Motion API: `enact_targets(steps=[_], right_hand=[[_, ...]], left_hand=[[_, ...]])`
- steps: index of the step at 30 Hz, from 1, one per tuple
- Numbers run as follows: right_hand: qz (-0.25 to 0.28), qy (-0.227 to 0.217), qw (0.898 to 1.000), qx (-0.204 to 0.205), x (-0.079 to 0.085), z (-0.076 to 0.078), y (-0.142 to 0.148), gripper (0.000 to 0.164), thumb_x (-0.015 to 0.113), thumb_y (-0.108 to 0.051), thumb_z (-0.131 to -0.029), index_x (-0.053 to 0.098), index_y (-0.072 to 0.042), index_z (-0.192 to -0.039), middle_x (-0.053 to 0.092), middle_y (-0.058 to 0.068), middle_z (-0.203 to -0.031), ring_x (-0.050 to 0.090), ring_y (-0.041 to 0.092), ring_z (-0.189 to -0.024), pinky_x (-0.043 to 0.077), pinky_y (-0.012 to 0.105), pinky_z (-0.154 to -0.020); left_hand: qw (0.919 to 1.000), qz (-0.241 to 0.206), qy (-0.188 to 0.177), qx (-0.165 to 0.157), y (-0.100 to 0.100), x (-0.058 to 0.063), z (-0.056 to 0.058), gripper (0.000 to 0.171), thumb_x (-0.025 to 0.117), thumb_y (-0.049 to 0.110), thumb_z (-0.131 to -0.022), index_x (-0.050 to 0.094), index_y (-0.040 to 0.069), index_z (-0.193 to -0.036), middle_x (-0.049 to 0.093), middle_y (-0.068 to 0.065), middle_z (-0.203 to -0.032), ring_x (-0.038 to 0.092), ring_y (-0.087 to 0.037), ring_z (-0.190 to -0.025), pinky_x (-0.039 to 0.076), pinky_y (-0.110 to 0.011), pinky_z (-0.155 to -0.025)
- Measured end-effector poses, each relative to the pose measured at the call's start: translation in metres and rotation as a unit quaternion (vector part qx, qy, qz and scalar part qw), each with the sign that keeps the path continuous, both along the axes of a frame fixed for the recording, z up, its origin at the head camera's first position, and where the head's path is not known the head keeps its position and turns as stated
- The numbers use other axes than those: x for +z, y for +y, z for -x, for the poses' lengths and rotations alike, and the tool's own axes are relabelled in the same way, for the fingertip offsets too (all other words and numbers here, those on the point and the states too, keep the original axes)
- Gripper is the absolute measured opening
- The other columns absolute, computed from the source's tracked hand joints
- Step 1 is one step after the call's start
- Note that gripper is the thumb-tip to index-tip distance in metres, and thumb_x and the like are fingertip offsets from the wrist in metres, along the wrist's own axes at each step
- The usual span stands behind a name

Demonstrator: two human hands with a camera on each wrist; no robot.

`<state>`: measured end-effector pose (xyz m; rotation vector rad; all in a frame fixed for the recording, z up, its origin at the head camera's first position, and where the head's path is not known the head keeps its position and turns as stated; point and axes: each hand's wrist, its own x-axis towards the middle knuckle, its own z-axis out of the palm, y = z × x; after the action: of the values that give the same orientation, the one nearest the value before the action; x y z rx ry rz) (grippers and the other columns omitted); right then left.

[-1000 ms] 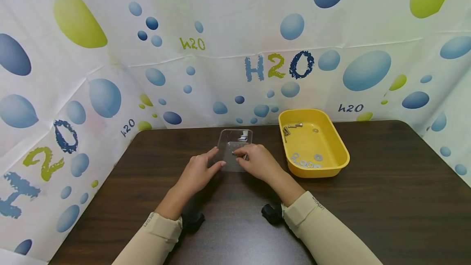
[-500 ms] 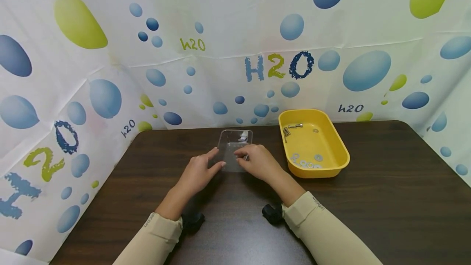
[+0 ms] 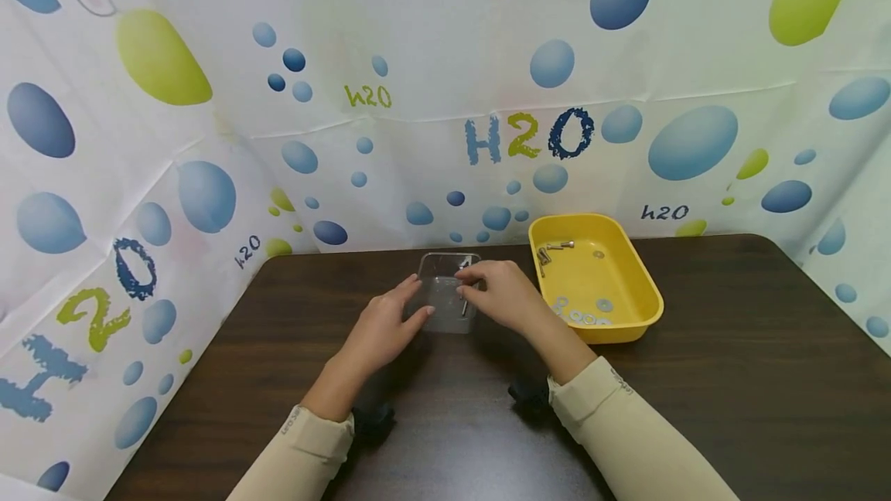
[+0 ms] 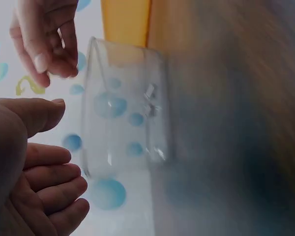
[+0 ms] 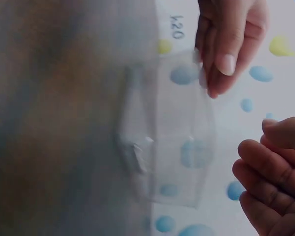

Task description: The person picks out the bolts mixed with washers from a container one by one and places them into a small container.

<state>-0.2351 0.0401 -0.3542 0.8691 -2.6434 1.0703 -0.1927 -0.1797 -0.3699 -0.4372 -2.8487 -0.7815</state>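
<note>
A small clear plastic container sits near the back of the dark table. Inside it a metal bolt shows below the right hand, and in the right wrist view the bolt lies near the container's bottom. My left hand is at the container's left side, fingers extended and fingertips close to the rim. Over the right side hovers my right hand, its fingers loosely bent. The right wrist view shows nothing between the thumb and fingers of this right hand.
A yellow plastic bin stands to the right of the container. Several bolts lie at its back left, and flat washers lie mostly toward its front. Behind the table hangs a white patterned curtain.
My right hand has moved right from over the container's middle. The small metal piece at its fingertips a second ago no longer shows there. My left hand keeps its place; the head view has shifted slightly.
</note>
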Motion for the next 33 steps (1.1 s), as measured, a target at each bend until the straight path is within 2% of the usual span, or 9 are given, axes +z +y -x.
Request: enact_targets(steps=[4,9,15,17,19,22,25,28,33], right_hand=[[0.006,0.015,1.000,-0.020,0.024,0.006,0.014,0.029,0.067,-0.023,-0.094,0.072,-0.009,-0.119,0.074,0.005,-0.111,0.070,0.020,-0.100,0.056,0.038,-0.090],[0.022,-0.004,0.999,-0.050,0.059,0.017,0.037,0.032,0.065,-0.026,-0.096,0.070,-0.009,-0.122,0.072,0.008,-0.117,0.066,0.025,-0.109,0.054,0.043,-0.095],[0.104,-0.057,0.989,-0.089,0.084,0.045,0.074,0.033,0.064,-0.029,-0.097,0.070,-0.008,-0.122,0.069,0.009,-0.122,0.064,0.024,-0.109,0.053,0.042,-0.096],[0.156,-0.099,0.977,-0.106,0.083,0.056,0.089,0.036,0.064,-0.031,-0.097,0.068,-0.008,-0.124,0.069,0.008,-0.121,0.064,0.021,-0.109,0.051,0.040,-0.099],[0.224,-0.147,0.957,-0.113,0.079,0.066,0.102,0.040,0.064,-0.030,-0.097,0.064,-0.005,-0.128,0.070,0.006,-0.119,0.065,0.019,-0.108,0.050,0.037,-0.101],[0.335,-0.217,0.910,-0.109,0.067,0.078,0.117,0.048,0.063,-0.028,-0.097,0.055,0.001,-0.135,0.072,0.001,-0.108,0.068,0.014,-0.101,0.048,0.037,-0.102],[0.385,-0.287,0.870,-0.114,0.054,0.087,0.128,0.054,0.061,-0.026,-0.098,0.046,0.001,-0.143,0.071,-0.004,-0.102,0.067,0.015,-0.103,0.045,0.041,-0.106],[0.368,-0.335,0.856,-0.141,0.043,0.092,0.134,0.056,0.059,-0.028,-0.100,0.042,-0.004,-0.147,0.067,-0.004,-0.106,0.064,0.017,-0.110,0.044,0.041,-0.108],[0.324,-0.362,0.855,-0.180,0.029,0.099,0.134,0.050,0.057,-0.030,-0.100,0.046,-0.010,-0.144,0.064,-0.002,-0.110,0.063,0.020,-0.113,0.046,0.039,-0.106]], left_hand=[[0.9994,0.003,0.023,-0.025,0.022,0.008,0.000,0.056,0.066,0.031,-0.095,0.053,0.001,-0.141,0.046,-0.012,-0.151,0.048,-0.030,-0.136,0.041,-0.049,-0.108],[0.9967,0.001,0.034,-0.073,0.056,0.016,0.000,0.057,0.063,0.033,-0.097,0.050,0.003,-0.143,0.044,-0.010,-0.153,0.050,-0.029,-0.135,0.041,-0.049,-0.109],[0.9935,0.008,0.017,-0.112,0.100,0.015,0.002,0.058,0.058,0.040,-0.099,0.048,0.008,-0.146,0.043,-0.006,-0.154,0.046,-0.024,-0.138,0.040,-0.044,-0.111],[0.9928,0.014,0.010,-0.119,0.115,0.013,0.002,0.058,0.057,0.042,-0.099,0.047,0.010,-0.147,0.042,-0.005,-0.154,0.045,-0.022,-0.139,0.040,-0.042,-0.111],[0.9924,0.028,0.008,-0.120,0.128,0.010,0.002,0.058,0.056,0.044,-0.099,0.047,0.012,-0.148,0.042,-0.004,-0.155,0.045,-0.020,-0.139,0.040,-0.040,-0.111],[0.9910,0.052,0.012,-0.123,0.143,0.005,0.002,0.059,0.054,0.045,-0.100,0.045,0.013,-0.149,0.041,-0.005,-0.155,0.043,-0.018,-0.140,0.040,-0.037,-0.111],[0.9897,0.077,0.017,-0.120,0.152,0.001,0.001,0.060,0.053,0.047,-0.100,0.046,0.012,-0.148,0.041,-0.005,-0.155,0.045,-0.018,-0.138,0.042,-0.036,-0.110],[0.9873,0.106,0.018,-0.117,0.158,-0.004,0.000,0.061,0.052,0.049,-0.099,0.048,0.011,-0.146,0.042,-0.005,-0.154,0.047,-0.017,-0.137,0.044,-0.034,-0.108],[0.9842,0.133,0.029,-0.113,0.159,-0.010,0.000,0.059,0.051,0.051,-0.099,0.051,0.012,-0.143,0.043,-0.004,-0.154,0.047,-0.015,-0.137,0.046,-0.032,-0.106]])
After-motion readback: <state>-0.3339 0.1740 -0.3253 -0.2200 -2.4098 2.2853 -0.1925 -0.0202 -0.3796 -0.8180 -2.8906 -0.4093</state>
